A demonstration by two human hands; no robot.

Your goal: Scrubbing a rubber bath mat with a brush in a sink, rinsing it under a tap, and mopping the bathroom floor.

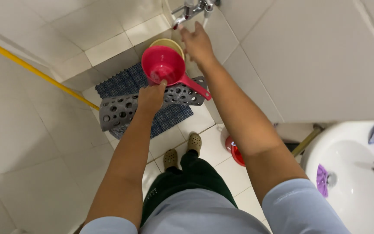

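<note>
Fingers of left hand (151,96) pinch the rim of the red dipper (164,65), held under the tap (186,12). Right hand (197,42) reaches to the tap, fingers extended, grip unclear. Step looks like filling; next calls for steady dipper beneath the spout.

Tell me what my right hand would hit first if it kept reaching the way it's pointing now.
Most likely the metal tap on the tiled wall. Your right hand points up toward it, fingertips just short of the spout, though depth is hard to judge from above.
</note>
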